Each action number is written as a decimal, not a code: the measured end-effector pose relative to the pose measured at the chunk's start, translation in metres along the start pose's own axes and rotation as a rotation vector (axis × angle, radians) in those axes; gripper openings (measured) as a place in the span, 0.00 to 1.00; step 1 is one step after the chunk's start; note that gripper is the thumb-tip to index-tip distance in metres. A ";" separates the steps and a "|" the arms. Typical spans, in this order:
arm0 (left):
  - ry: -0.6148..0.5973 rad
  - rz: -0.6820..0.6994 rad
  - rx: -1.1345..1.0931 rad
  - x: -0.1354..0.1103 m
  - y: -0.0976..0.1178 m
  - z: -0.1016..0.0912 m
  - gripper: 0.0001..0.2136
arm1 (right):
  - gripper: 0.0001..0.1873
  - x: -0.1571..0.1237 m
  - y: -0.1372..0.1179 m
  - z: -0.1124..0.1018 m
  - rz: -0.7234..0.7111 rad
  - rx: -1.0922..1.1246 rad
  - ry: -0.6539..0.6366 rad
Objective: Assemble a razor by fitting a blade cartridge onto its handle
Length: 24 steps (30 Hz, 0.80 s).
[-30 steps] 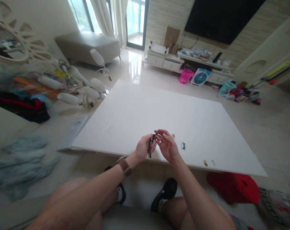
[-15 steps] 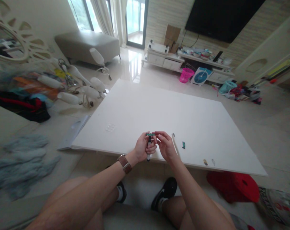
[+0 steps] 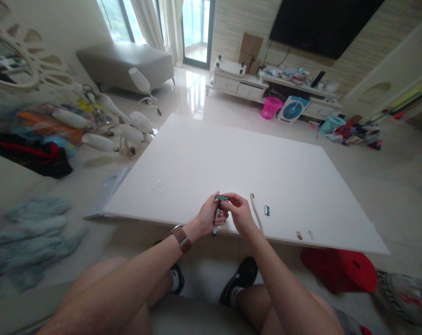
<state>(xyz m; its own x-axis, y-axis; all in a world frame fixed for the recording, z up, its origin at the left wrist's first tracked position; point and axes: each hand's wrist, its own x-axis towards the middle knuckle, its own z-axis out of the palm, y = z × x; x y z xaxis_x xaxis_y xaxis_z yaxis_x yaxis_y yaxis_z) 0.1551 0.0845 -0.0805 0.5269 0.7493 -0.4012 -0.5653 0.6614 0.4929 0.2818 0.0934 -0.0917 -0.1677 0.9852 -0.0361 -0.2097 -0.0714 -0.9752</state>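
Note:
My left hand (image 3: pixel 208 216) is closed around the handle of a razor (image 3: pixel 215 228), whose green-striped head points up and away from me. Against that head, my right hand (image 3: pixel 241 214) has its thumb and fingers closed on the right end. Just right of my hands, a toothbrush (image 3: pixel 255 209) lies on the white table (image 3: pixel 232 158). Beyond it rests a loose razor head (image 3: pixel 267 211) with a green strip. Farther right are a small brown-and-gold piece (image 3: pixel 299 235) and a small clear piece (image 3: pixel 310 235).
A clear plastic piece (image 3: pixel 160 185) lies on the table's left part. Beneath the right front edge stands a red stool (image 3: pixel 339 271). Lamp arms with white shades (image 3: pixel 127 132) stand near the table's left side. A pink basket (image 3: pixel 271 108) and a fan (image 3: pixel 293 110) are on the floor beyond.
My right fingers have closed in on the right end of the razor's head. The razor has tilted slightly, its head shifting a little to the right.

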 end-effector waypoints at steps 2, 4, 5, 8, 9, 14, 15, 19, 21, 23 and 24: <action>0.016 0.009 0.020 0.000 -0.002 0.002 0.20 | 0.08 -0.001 -0.002 0.003 0.009 -0.023 0.039; 0.051 0.038 0.037 0.001 -0.004 0.005 0.20 | 0.08 -0.002 -0.004 0.005 0.011 -0.053 0.086; 0.074 0.051 0.047 0.001 -0.005 0.007 0.19 | 0.08 -0.003 -0.004 0.005 0.009 -0.062 0.109; 0.112 0.082 0.092 0.000 -0.006 0.008 0.19 | 0.09 -0.002 -0.002 0.003 0.004 -0.078 0.175; 0.108 0.086 0.116 0.000 -0.006 0.007 0.19 | 0.10 -0.001 0.000 0.002 -0.001 -0.083 0.195; 0.115 0.111 0.156 0.001 -0.004 -0.001 0.17 | 0.15 0.004 0.009 -0.005 -0.018 -0.123 0.274; 0.120 0.127 0.139 0.002 -0.004 -0.002 0.16 | 0.16 0.005 0.010 -0.005 -0.020 -0.126 0.293; 0.129 0.251 0.109 0.005 -0.004 -0.005 0.12 | 0.14 0.005 0.009 -0.003 -0.034 -0.116 0.331; 0.145 0.313 0.110 0.006 -0.006 -0.005 0.10 | 0.14 0.004 0.008 -0.001 -0.037 -0.137 0.321; 0.157 0.340 0.108 0.007 -0.008 -0.004 0.10 | 0.14 0.003 0.007 0.000 -0.045 -0.178 0.313; 0.162 0.344 0.109 0.007 -0.009 -0.004 0.10 | 0.15 0.002 0.007 0.000 -0.052 -0.197 0.312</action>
<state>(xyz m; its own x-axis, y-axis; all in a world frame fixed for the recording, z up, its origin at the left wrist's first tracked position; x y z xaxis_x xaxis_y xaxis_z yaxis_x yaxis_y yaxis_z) 0.1612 0.0841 -0.0906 0.2062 0.9280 -0.3104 -0.6165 0.3696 0.6952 0.2797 0.0949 -0.0989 0.1467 0.9890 -0.0211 -0.0157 -0.0190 -0.9997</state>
